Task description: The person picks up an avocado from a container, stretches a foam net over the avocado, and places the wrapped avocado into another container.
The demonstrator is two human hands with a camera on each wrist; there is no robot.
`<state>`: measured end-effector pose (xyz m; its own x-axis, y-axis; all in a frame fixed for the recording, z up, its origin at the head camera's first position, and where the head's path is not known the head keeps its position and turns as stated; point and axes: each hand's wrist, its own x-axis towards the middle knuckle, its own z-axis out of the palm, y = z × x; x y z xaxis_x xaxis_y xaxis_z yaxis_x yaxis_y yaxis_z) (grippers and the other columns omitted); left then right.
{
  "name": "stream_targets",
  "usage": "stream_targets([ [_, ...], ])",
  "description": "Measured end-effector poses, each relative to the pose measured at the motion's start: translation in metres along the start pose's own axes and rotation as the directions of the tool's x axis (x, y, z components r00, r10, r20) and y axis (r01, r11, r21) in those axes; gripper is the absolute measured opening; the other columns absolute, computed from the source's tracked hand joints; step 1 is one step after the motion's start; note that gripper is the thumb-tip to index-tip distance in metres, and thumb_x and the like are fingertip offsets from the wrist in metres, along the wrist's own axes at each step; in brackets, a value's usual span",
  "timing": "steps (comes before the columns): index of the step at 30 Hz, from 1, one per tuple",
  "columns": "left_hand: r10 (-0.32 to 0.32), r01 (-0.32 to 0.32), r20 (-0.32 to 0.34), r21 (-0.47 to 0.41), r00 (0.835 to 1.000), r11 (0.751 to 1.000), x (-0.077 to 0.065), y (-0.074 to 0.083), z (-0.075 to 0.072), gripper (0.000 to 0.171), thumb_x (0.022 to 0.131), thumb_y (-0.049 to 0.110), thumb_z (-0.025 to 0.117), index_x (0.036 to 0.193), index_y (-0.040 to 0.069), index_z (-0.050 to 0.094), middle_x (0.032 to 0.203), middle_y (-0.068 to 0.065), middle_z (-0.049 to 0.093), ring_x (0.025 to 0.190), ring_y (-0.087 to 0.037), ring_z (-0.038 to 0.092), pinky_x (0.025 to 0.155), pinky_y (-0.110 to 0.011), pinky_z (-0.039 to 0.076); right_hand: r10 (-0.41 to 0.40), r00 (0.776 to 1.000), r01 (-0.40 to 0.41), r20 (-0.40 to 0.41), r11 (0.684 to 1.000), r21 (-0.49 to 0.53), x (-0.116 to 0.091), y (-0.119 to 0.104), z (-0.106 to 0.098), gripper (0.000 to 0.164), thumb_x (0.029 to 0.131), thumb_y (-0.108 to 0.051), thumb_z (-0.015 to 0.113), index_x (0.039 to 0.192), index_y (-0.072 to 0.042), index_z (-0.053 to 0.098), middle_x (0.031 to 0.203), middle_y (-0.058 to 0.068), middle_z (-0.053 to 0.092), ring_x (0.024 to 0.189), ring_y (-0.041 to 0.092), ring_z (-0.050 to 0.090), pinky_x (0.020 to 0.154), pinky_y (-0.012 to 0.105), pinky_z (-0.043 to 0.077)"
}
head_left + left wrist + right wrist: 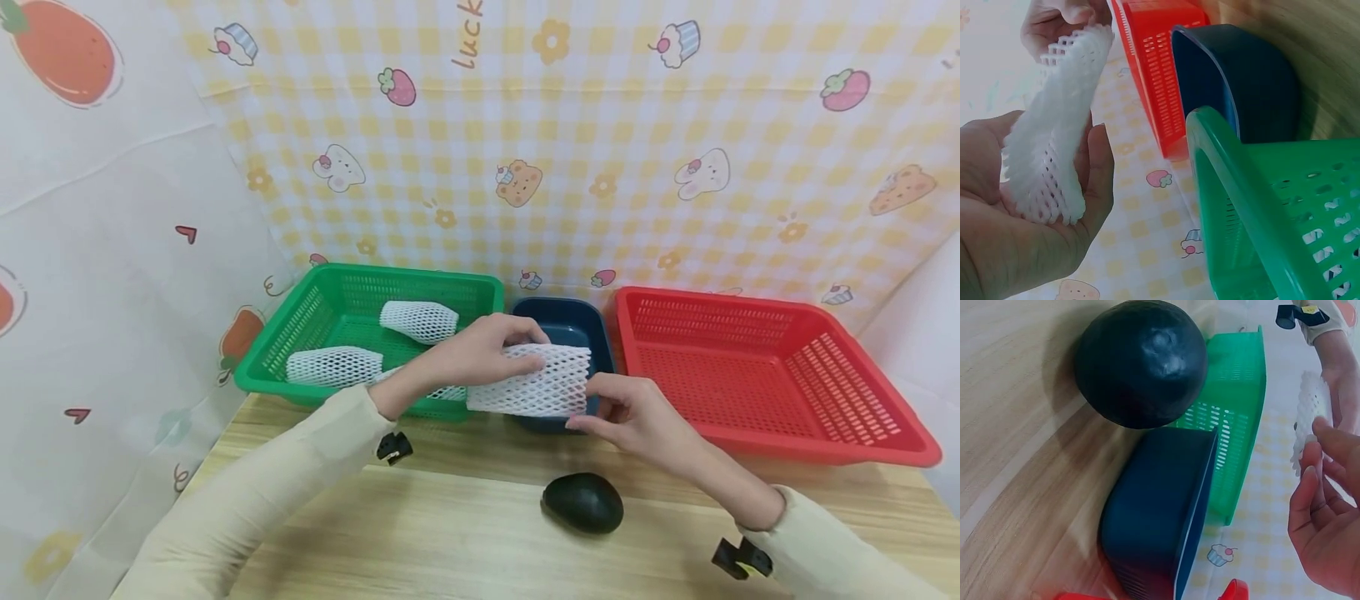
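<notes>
A white foam mesh sleeve (536, 385), flattened and seemingly with nothing inside, is held between both hands above the dark blue bin (558, 312). The left hand (491, 350) grips its left part, thumb on the near face and fingers behind. At the sleeve's right end, the right hand (637, 412) pinches the edge between thumb and fingers. In the left wrist view the sleeve (1054, 137) lies across the left palm, its mesh edge spread a little. A dark avocado (583, 503) lies on the table in front of the bin, touched by neither hand.
The green basket (495, 292) at left holds several items in white mesh sleeves (335, 367), partly behind the left forearm. At right stands a red basket (705, 375). A patterned cloth (570, 167) hangs behind the wooden table (420, 533).
</notes>
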<state>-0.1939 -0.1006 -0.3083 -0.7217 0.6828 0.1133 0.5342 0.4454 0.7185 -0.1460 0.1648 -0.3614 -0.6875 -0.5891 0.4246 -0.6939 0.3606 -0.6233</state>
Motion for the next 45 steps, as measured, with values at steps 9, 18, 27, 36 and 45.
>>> stream_targets([
  [9, -0.05, 0.067, 0.174, -0.095, 0.983, 0.993, -0.009, -0.013, -0.005, 0.047, 0.102, 0.031, 0.064, 0.144, 0.012, 0.051, 0.11, 0.001, 0.067, 0.092, -0.016, 0.06, 0.081, -0.031, 0.049, -0.003, 1.0, 0.003, 0.011, 1.0, -0.021, 0.0, -0.001, -0.007, 0.03, 0.086, -0.006, 0.082, 0.108, -0.023, 0.069, 0.089, -0.01, 0.062, 0.062, 0.009, 0.056, 0.049, 0.026, 0.049],
  [18, 0.095, 0.013, 0.347, -0.297, 0.933, 0.955, -0.04, -0.028, -0.03, 0.07, 0.094, 0.0, 0.062, 0.156, 0.012, 0.031, 0.132, -0.009, 0.055, 0.11, -0.029, 0.064, 0.087, -0.04, 0.054, 0.013, 0.998, -0.018, -0.068, 0.997, -0.079, 0.0, 0.003, -0.016, 0.034, 0.082, 0.001, 0.083, 0.101, -0.021, 0.065, 0.087, -0.009, 0.057, 0.063, 0.01, 0.055, 0.051, 0.024, 0.046],
  [27, 0.053, -0.034, 0.068, -0.256, 0.996, 0.966, -0.039, -0.035, -0.027, 0.034, 0.102, 0.006, 0.061, 0.136, 0.009, 0.059, 0.11, -0.006, 0.066, 0.089, -0.024, 0.069, 0.078, -0.039, 0.057, 0.031, 0.997, -0.035, -0.066, 0.998, -0.06, 0.002, 0.005, -0.015, 0.03, 0.084, -0.001, 0.082, 0.094, -0.021, 0.063, 0.082, -0.008, 0.055, 0.063, 0.012, 0.053, 0.05, 0.024, 0.043],
  [36, 0.031, -0.061, -0.195, -0.153, 0.98, 0.986, -0.034, -0.037, -0.018, 0.019, 0.097, -0.002, 0.059, 0.107, 0.007, 0.073, 0.1, -0.003, 0.069, 0.079, -0.021, 0.065, 0.067, -0.036, 0.057, 0.008, 1.0, -0.01, -0.022, 0.999, -0.048, 0.007, 0.001, -0.013, 0.027, 0.087, -0.003, 0.08, 0.099, -0.022, 0.066, 0.081, -0.011, 0.055, 0.063, 0.011, 0.053, 0.051, 0.025, 0.044],
  [45, 0.026, -0.046, -0.303, -0.06, 0.953, 0.997, -0.036, -0.042, -0.023, 0.01, 0.098, 0.008, 0.066, 0.1, 0.011, 0.076, 0.091, 0.002, 0.07, 0.078, -0.02, 0.068, 0.066, -0.036, 0.056, -0.051, 0.997, 0.051, 0.058, 0.999, 0.0, 0.006, 0.003, -0.008, 0.03, 0.084, 0.0, 0.082, 0.096, -0.022, 0.065, 0.08, -0.008, 0.055, 0.062, 0.009, 0.053, 0.047, 0.025, 0.043],
])
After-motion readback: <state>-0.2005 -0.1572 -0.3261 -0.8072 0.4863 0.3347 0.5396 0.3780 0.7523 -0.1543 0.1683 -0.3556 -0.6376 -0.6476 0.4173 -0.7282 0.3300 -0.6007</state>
